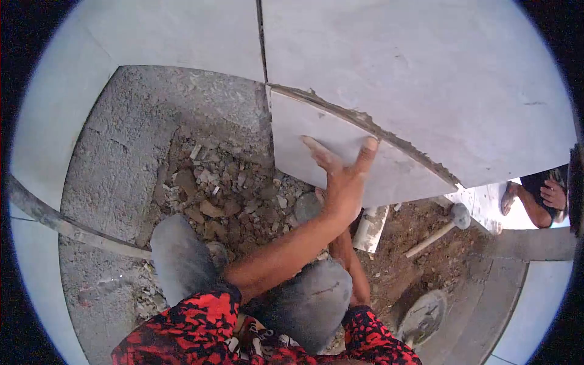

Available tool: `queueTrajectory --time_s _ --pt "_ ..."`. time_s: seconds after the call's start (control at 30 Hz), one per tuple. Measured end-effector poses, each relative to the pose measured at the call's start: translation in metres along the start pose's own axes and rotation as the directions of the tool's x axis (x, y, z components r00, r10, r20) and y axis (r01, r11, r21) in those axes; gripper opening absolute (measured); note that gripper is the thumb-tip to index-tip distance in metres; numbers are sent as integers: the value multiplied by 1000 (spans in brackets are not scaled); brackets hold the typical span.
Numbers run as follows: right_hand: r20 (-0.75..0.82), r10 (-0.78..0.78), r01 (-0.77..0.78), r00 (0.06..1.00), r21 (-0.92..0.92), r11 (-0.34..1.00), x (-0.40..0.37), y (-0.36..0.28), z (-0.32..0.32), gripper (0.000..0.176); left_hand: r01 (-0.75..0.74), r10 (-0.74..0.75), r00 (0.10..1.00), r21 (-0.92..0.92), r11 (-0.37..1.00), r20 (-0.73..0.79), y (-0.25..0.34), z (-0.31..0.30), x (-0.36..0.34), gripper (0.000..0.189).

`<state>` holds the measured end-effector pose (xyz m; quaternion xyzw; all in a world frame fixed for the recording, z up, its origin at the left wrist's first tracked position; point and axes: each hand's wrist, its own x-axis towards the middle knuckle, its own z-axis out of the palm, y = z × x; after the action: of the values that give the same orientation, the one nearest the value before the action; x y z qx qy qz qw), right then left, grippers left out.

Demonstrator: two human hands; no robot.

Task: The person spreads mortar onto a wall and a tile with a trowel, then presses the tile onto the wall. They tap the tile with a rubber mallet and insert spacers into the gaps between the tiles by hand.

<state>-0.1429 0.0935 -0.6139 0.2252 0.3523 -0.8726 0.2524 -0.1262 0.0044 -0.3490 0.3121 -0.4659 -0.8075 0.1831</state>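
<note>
Rubble (210, 204) is lying below. I'm pressing tile (398, 173) with open left hand (345, 177), ideally evenly; can't tell if right hand (320, 195) is gripping.

it's a building site around me: pale tiles (401, 170) beside rough grey cement (121, 146), broken rubble (210, 208), loose earth (394, 274), a mallet (435, 236).

Earthen floor (392, 258), brown and uneven. Broken rubble (212, 208) covers one part; a mallet (439, 233) (pale-handled) and a round, grey-smeared container (426, 313) lie elsewhere.
</note>
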Motion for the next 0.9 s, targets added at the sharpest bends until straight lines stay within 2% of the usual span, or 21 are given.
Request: queueTrajectory --time_s 0.2,0.33,0.4,0.47,0.57,0.63,0.7,0.77,0.83,0.87,0.9 --pt "-16 5 -5 1000 2 1000 -12 0 -9 23 -1 3 999 -53 999 38 8 -2 -3 116" --pt "-6 11 -11 1000 20 1000 -14 1 -11 21 -70 70 997 -5 998 26 12 -2 -2 107" --pt "-3 13 -13 1000 43 999 -12 3 -10 20 -69 68 995 4 998 69 17 -1 -8 103" --pt "5 5 -6 1000 81 997 4 9 -10 19 38 -27 997 -156 987 74 29 2 -18 95" --pt "40 1 -7 999 133 991 20 13 12 18 147 -117 980 -190 971 160 32 -2 -18 92" --pt "53 -8 0 999 151 989 25 17 19 17 3 4 999 -143 990 51 20 -4 -7 88" --pt "-18 63 -56 998 266 962 13 16 25 14 27 -21 999 -141 990 41 21 -10 -13 84" --pt "-96 -12 21 995 89 996 32 27 16 19 36 -30 998 -131 991 47 21 -18 -20 80" --pt "-104 -15 27 994 120 992 20 11 35 21 19 -34 997 -208 978 -66 6 -34 -13 72" --pt "-130 13 5 991 137 991 8 9 40 23 26 -42 997 -204 979 -72 -10 -48 -3 72" --pt "-137 33 -14 990 134 991 7 12 37 23 71 -100 988 -231 970 -114 -35 -68 10 72"
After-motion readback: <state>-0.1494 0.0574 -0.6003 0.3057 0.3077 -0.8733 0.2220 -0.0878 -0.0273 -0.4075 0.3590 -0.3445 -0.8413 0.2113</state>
